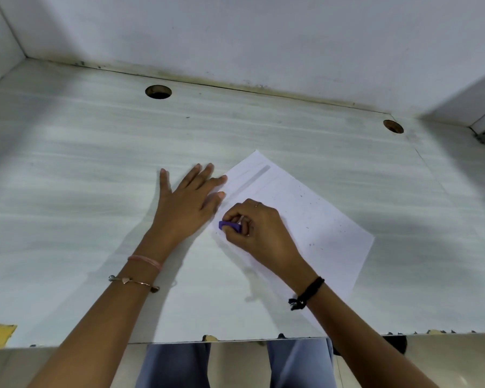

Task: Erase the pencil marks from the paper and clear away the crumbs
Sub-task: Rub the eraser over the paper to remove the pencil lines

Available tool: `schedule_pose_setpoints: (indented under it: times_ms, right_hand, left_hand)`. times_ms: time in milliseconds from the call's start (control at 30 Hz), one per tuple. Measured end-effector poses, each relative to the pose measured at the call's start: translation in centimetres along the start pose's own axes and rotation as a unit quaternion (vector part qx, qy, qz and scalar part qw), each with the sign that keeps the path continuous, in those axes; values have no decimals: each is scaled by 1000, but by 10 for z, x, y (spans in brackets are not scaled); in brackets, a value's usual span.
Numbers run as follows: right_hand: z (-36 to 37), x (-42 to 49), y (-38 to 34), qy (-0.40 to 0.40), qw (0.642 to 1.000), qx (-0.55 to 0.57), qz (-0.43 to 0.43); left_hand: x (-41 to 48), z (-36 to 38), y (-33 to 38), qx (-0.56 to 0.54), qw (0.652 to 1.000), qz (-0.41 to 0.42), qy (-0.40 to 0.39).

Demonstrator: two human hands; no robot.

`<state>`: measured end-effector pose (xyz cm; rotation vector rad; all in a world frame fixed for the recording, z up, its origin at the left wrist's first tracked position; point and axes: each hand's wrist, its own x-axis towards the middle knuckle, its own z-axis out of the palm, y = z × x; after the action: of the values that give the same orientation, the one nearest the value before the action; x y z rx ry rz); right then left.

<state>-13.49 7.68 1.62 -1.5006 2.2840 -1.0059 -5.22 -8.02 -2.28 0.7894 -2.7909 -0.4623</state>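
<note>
A white sheet of paper [322,219] lies turned at an angle on a pale, streaked desk [90,163], right of centre, with one corner pointing toward the back wall. The person's left hand [188,203] lies flat and spread, palm down, mostly on the desk just beside the sheet's left edge; the tips of its forefinger and thumb reach onto that edge, while the other fingers rest on the bare desk. The right hand [261,231] rests on the left part of the sheet, just right of the left hand. Its fingers are curled round a purple eraser [230,226], whose free end sticks out to the left and meets the paper near its left edge. The two hands are close but not touching, with the eraser between them. A grey pencil band [252,179] runs diagonally across the far part of the sheet, just beyond the left hand's fingertips. Dark crumbs [311,244] are scattered over the right half of the paper, well apart from the eraser. Two round holes [158,92] are cut into the desk near the back wall.
</note>
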Motion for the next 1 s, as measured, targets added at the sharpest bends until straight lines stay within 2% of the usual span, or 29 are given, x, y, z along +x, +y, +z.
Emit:
schedule_pose_setpoints:
  times_ms: [133,267,433,567,733,900,1000]
  right_hand:
    - [0,3,1,-8,1000,-2,10]
    - [-7,10,8,27,998,-10,47]
    - [-2,3,-1,-8,999,-33,8]
    - [-13,17,15,53,996,-36,57]
    - [1,5,-1,2,998,-57,-1]
    - [-17,24,21,66,994,-54,73]
    - [-3,10,6,31,997,-65,18]
  left_hand:
    - [0,2,1,5,1000,-3,8]
    - [0,2,2,8,1000,-2,10]
    - [0,3,4,9,1000,-7,11]
    - [1,3,5,14,1000,-14,4]
    - [0,4,5,12,1000,-12,5]
    - [-1,4,5,21,1000,-8,5]
    - [-1,5,5,20,1000,-10,10]
